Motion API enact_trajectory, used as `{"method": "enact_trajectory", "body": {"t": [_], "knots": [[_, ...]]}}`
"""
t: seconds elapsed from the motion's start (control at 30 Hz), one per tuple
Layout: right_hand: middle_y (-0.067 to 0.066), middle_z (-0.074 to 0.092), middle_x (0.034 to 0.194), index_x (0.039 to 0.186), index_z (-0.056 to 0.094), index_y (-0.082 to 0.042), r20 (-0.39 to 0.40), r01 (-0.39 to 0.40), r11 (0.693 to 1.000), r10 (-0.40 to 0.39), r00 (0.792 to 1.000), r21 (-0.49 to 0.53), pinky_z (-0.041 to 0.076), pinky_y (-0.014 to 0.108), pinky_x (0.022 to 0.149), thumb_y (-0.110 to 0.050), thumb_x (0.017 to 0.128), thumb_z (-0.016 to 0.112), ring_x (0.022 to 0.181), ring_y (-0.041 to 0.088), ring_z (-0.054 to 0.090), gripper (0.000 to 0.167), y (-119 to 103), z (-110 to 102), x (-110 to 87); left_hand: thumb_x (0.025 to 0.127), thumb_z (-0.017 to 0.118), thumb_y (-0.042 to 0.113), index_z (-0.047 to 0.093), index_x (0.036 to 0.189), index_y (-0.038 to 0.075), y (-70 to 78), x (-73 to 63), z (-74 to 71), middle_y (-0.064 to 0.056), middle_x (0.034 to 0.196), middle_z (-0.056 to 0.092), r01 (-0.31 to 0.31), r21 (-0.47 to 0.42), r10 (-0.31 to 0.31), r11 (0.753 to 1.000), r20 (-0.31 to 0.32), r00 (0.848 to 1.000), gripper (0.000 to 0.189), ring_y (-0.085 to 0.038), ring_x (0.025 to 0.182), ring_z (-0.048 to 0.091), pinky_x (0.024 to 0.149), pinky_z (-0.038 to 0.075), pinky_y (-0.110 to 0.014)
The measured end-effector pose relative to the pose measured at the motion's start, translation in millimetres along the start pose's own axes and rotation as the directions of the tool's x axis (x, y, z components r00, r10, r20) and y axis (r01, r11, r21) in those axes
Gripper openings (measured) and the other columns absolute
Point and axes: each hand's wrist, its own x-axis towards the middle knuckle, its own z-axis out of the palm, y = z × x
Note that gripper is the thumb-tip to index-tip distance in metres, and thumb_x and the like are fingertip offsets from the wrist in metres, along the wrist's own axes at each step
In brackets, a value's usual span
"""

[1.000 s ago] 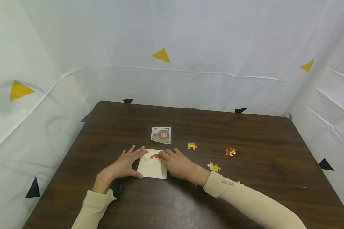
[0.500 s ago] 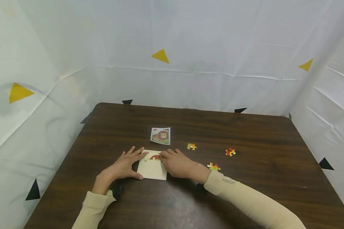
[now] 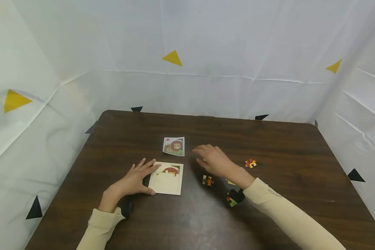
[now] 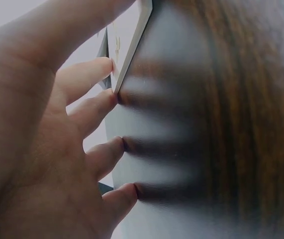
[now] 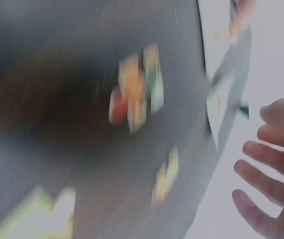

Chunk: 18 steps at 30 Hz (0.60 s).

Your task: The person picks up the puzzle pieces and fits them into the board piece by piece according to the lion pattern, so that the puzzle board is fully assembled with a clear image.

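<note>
My left hand (image 3: 135, 179) is spread over the left side of a pale puzzle board (image 3: 165, 184), thumb at its near left corner and a finger at its top left. Several joined pieces with a lion's mane fill the board's top strip. In the left wrist view two fingertips touch the edge of the board (image 4: 129, 42); the others press the table. My right hand (image 3: 217, 162) is above the table right of the board, fingers loosely bent and holding nothing. Beneath it lies an orange and green puzzle piece (image 3: 207, 180), blurred in the right wrist view.
A lion picture card (image 3: 174, 146) lies behind the board. More loose pieces lie to the right: a red and yellow puzzle piece (image 3: 250, 163) and a green and red puzzle piece (image 3: 232, 201) by the right wrist. White sheeting (image 3: 212, 93) surrounds the dark wooden table (image 3: 137, 128).
My right hand has left the board's top right and moved right, over the loose pieces. A mane piece at the strip's right end is now uncovered. The left hand has stayed in place.
</note>
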Motion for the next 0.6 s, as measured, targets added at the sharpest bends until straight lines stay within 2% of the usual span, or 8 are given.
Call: {"method": "enact_trajectory", "body": {"t": [0.13, 0.23, 0.3, 0.47, 0.6], "knots": [[0.015, 0.062, 0.122, 0.123, 0.063, -0.002, -0.032, -0.136, 0.989, 0.135, 0.990, -0.059, 0.052, 0.049, 0.076, -0.014, 0.090, 0.069, 0.108, 0.034, 0.060, 0.036, 33, -20, -24.7, 0.069, 0.085, 0.043, 0.033, 0.151, 0.016, 1.3, -0.1, 1.5, -0.014, 0.158, 0.022, -0.015, -0.003, 0.015, 1.000, 0.002, 1.000, 0.100, -0.046, 0.143, 0.009, 0.106, 0.008, -0.072], [0.017, 0.062, 0.121, 0.122, 0.064, -0.001, -0.012, -0.227, 0.971, 0.227, 0.974, -0.071, 0.052, 0.047, 0.072, -0.013, 0.089, 0.069, 0.106, 0.035, 0.061, 0.036, 52, -29, -45.1, 0.069, 0.085, 0.043, 0.034, 0.151, 0.015, 1.1, -1.7, 4.0, -0.015, 0.158, 0.022, -0.022, -0.013, 0.022, 1.000, 0.005, 1.000, 0.101, -0.047, 0.143, 0.009, 0.105, 0.008, -0.073], [0.018, 0.062, 0.120, 0.121, 0.064, 0.000, 0.005, -0.274, 0.960, 0.274, 0.962, -0.066, 0.052, 0.042, 0.064, -0.012, 0.088, 0.070, 0.104, 0.036, 0.062, 0.035, 61, -33, -56.3, 0.068, 0.085, 0.044, 0.033, 0.151, 0.015, -0.1, -2.0, 5.6, -0.016, 0.158, 0.022, -0.025, -0.011, 0.025, 1.000, 0.004, 1.000, 0.101, -0.048, 0.143, 0.009, 0.105, 0.008, -0.074], [0.020, 0.062, 0.119, 0.121, 0.063, 0.002, 0.035, -0.346, 0.936, 0.349, 0.937, -0.056, 0.039, 0.028, 0.045, -0.012, 0.089, 0.069, 0.093, 0.034, 0.063, 0.035, 74, -35, -72.8, 0.068, 0.084, 0.045, 0.033, 0.151, 0.015, -4.3, -0.4, 5.9, -0.015, 0.158, 0.022, -0.022, -0.016, 0.022, 1.000, -0.001, 1.000, 0.103, -0.047, 0.143, 0.009, 0.105, 0.007, -0.073], [0.020, 0.061, 0.119, 0.122, 0.063, 0.002, 0.055, -0.381, 0.923, 0.383, 0.922, -0.047, 0.043, 0.029, 0.050, -0.012, 0.089, 0.069, 0.092, 0.034, 0.063, 0.036, 78, -31, -76.9, 0.067, 0.085, 0.046, 0.032, 0.151, 0.012, -7.5, -3.4, 4.1, -0.014, 0.158, 0.021, 0.010, -0.056, -0.009, 0.998, 0.015, 1.000, 0.105, -0.046, 0.143, 0.007, 0.105, 0.005, -0.073]]}}
